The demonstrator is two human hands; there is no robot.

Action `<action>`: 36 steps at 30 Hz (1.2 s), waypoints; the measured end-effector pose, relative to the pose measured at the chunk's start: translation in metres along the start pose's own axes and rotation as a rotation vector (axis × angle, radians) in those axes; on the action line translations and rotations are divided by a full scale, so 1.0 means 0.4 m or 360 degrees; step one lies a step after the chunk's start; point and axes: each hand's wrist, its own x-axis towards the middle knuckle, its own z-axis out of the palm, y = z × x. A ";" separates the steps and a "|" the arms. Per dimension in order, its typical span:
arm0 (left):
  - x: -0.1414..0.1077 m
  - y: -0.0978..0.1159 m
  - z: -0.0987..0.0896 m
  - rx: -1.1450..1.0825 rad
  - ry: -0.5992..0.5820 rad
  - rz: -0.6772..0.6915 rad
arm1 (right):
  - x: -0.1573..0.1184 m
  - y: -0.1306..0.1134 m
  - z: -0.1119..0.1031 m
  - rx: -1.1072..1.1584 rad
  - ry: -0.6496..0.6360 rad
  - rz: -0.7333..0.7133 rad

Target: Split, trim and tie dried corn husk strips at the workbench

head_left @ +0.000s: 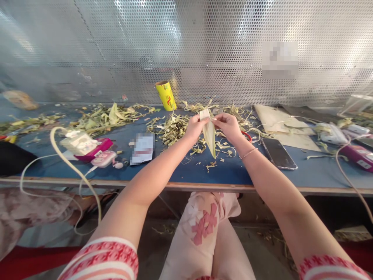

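A pale, pointed husk leaf hangs tip-down above the blue table, its narrow green-edged end toward me. My left hand pinches its upper left side between thumb and fingers. At its upper right edge, my right hand is closed in a pinch, with fingertips touching the leaf. Behind and beneath both hands lies a heap of shredded husk strips. Small scraps are scattered nearer the table edge.
On the blue table are a yellow tube, a small packet, a phone, cardboard sheets, and pink devices with cables at left. More husks lie back left. A perforated metal panel stands behind.
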 end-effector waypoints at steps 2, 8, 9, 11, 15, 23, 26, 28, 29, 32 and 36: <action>-0.004 0.008 0.006 -0.0116 0.0011 -0.0078 | 0.002 0.004 -0.006 -0.0101 -0.0005 -0.0120; 0.015 -0.002 -0.007 -0.0133 0.0192 -0.0016 | -0.002 -0.002 -0.019 -0.0195 -0.0109 -0.0324; 0.020 -0.007 -0.013 -0.0096 0.0218 0.0022 | -0.003 -0.003 -0.019 -0.0178 -0.0122 -0.0322; 0.029 -0.016 -0.022 -0.0018 0.0249 0.0079 | -0.005 -0.005 -0.019 -0.0130 -0.0121 -0.0296; 0.033 -0.018 -0.033 0.0035 0.0286 0.0077 | -0.008 -0.015 -0.019 0.0033 -0.0101 -0.0232; 0.048 -0.010 -0.053 -0.0092 0.0433 -0.0013 | -0.016 -0.049 -0.036 0.0181 -0.0307 -0.0158; 0.055 -0.017 -0.059 -0.0018 0.0422 0.0057 | -0.014 -0.045 -0.037 0.0195 -0.0322 -0.0131; 0.055 -0.019 -0.059 0.0008 0.0402 0.0124 | -0.014 -0.042 -0.036 0.0230 -0.0326 -0.0118; 0.054 -0.019 -0.057 0.0016 0.0403 0.0148 | -0.014 -0.042 -0.035 0.0246 -0.0338 -0.0112; 0.051 -0.015 -0.054 0.0030 0.0449 0.0140 | -0.017 -0.049 -0.036 0.0249 -0.0453 -0.0064; 0.055 -0.013 -0.062 0.0027 0.0502 0.0118 | -0.024 -0.068 -0.047 0.0247 -0.0725 0.0063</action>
